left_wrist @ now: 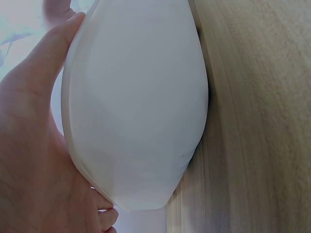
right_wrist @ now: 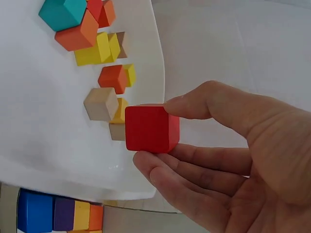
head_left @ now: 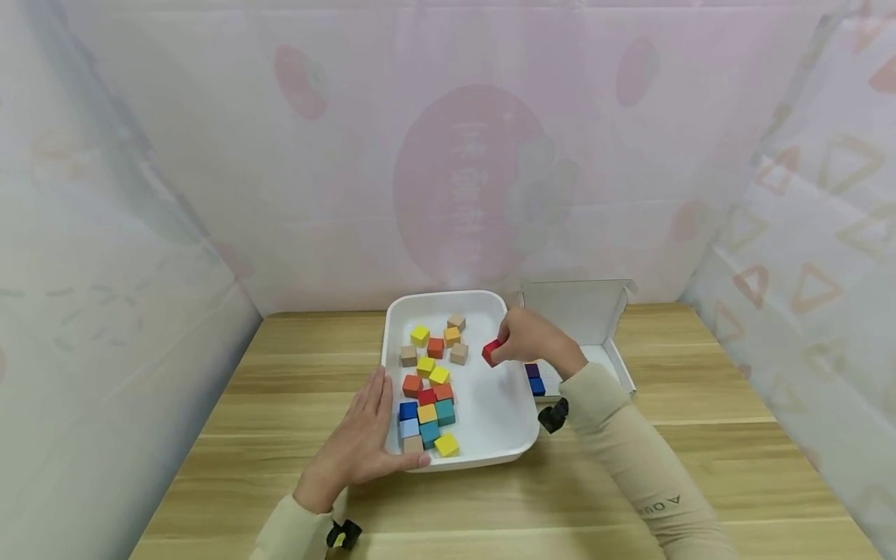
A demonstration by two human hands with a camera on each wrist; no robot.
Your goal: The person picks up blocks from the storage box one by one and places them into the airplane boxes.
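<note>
My right hand (head_left: pixel 526 337) (right_wrist: pixel 228 145) pinches a red cube (head_left: pixel 491 351) (right_wrist: pixel 151 128) between thumb and fingers, held above the right side of a white tray (head_left: pixel 490 412) (right_wrist: pixel 39 145). Several coloured cubes (head_left: pixel 427 389) (right_wrist: pixel 92 43) lie in the tray's left half. My left hand (head_left: pixel 360 435) (left_wrist: pixel 29 145) lies with straight fingers against the tray's front left wall (left_wrist: pixel 136 107), thumb along the front rim. An open white cardboard box (head_left: pixel 581 311) stands right of the tray with a purple cube (head_left: pixel 532 370) and a blue cube (head_left: pixel 537 386) (right_wrist: pixel 35 211) inside.
The tray and box stand on a wooden table (head_left: pixel 700 435) (left_wrist: pixel 257 116). Patterned translucent sheets (head_left: pixel 280 171) close off the back and both sides. More cubes, purple, yellow and orange (right_wrist: pixel 77 216), line up beside the blue one in the box.
</note>
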